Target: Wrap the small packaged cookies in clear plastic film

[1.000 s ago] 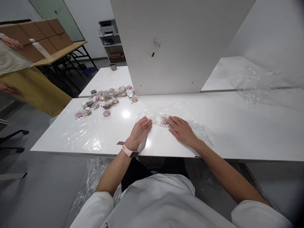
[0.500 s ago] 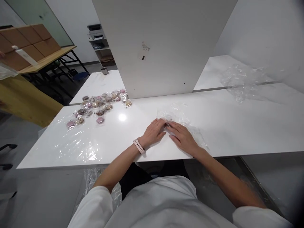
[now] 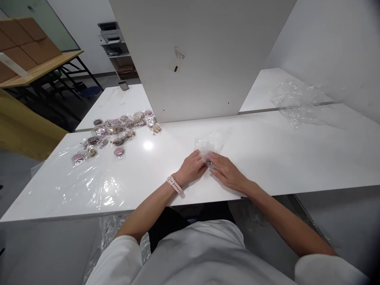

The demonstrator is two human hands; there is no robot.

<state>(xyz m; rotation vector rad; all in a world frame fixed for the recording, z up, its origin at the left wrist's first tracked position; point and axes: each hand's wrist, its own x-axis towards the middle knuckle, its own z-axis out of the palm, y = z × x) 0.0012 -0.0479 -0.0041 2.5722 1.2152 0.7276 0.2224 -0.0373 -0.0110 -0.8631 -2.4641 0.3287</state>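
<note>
My left hand (image 3: 192, 168), with a pale pink watch band at the wrist, is closed on the near left side of a crumpled piece of clear plastic film (image 3: 207, 143). From the right, my right hand (image 3: 227, 171) grips the same film, its fingers bent toward the left hand's fingertips. Both hands rest low over the white table, close together. The film bunches up between and beyond the fingers; whether anything is inside it I cannot tell.
Several small wrapped round pieces (image 3: 118, 130), pink, brown and tan, lie at the left of the white table (image 3: 282, 158). A clear plastic sheet (image 3: 89, 190) covers the left front. An upright white panel (image 3: 196, 59) stands behind; more crumpled plastic (image 3: 297, 101) lies back right.
The film, spread to the right beneath my right hand before, is now gathered into a smaller bunch between both hands. The camera view has shifted slightly to the right.
</note>
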